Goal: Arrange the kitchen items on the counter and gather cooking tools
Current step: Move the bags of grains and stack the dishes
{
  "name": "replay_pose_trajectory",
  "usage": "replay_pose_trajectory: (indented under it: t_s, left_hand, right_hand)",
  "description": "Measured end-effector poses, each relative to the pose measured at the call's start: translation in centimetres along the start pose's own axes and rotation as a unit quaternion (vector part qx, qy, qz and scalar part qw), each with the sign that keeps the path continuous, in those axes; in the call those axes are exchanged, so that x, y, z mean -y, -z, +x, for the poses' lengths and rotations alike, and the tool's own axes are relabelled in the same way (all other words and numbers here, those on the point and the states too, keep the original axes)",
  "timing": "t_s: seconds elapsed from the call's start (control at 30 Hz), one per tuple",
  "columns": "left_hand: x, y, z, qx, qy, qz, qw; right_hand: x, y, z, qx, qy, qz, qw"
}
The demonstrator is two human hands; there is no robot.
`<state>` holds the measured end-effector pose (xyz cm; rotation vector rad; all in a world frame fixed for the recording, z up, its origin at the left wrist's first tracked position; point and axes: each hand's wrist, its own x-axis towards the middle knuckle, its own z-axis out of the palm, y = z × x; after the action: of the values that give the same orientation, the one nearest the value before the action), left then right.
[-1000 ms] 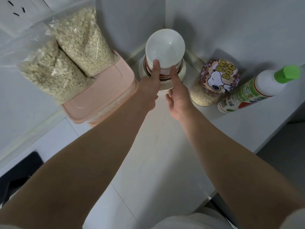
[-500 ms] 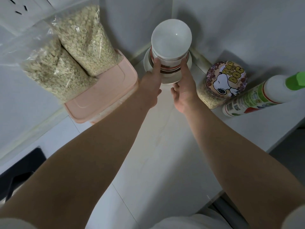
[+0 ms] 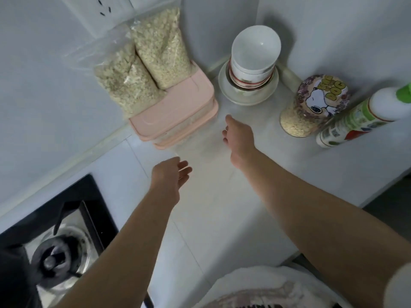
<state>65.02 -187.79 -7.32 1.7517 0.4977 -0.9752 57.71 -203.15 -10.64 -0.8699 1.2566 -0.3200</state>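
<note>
A stack of white bowls (image 3: 254,56) with red and brown bands stands on a white plate (image 3: 226,85) in the far corner of the counter. My right hand (image 3: 239,134) hovers over the counter a little in front of that plate, fingers loosely apart, holding nothing. My left hand (image 3: 170,176) is lower and further left, also with nothing in it and fingers spread. Both hands are apart from the bowls. Left of the plate sit stacked pink-lidded boxes (image 3: 175,114) with two clear bags of oats (image 3: 144,70) leaning on them against the wall.
A jar with a cartoon dog lid (image 3: 315,105) and a white bottle with a green cap (image 3: 364,116) stand at the right. A gas hob burner (image 3: 57,256) lies at the lower left. The white counter (image 3: 211,207) ends at the right edge. A wall socket (image 3: 104,10) is above.
Both hands have let go of the bowl stack and drawn back toward me, the left further than the right. The view has widened, showing the hob.
</note>
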Motion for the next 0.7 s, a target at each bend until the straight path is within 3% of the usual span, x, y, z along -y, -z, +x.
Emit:
replay_pose_trajectory:
  t_s: [0.1,0.27,0.4,0.57,0.7]
  left_hand:
    - [-1.1,3.7,1.9,-0.100,0.030,-0.091,0.990]
    - [-5.1,5.1,3.5,0.021,-0.041,-0.112,0.993]
    - [-8.5,4.0,3.4,0.105,-0.084,-0.045,0.990]
    - [-9.3,1.9,2.7,0.017,-0.105,-0.013,0.994]
    - [-9.3,1.3,3.1,0.016,-0.106,-0.007,0.994]
  right_hand:
    - [-0.2,-1.8,-1.0,0.025,-0.039,0.012,0.999]
    - [-0.1,-4.0,-1.6,0.090,-0.084,0.054,0.991]
    - [0.6,-5.4,-2.4,0.143,-0.070,0.030,0.987]
    - [1.1,-6.5,-2.1,0.136,-0.052,0.030,0.989]
    - [1.2,-6.2,-1.7,0.116,-0.043,0.025,0.992]
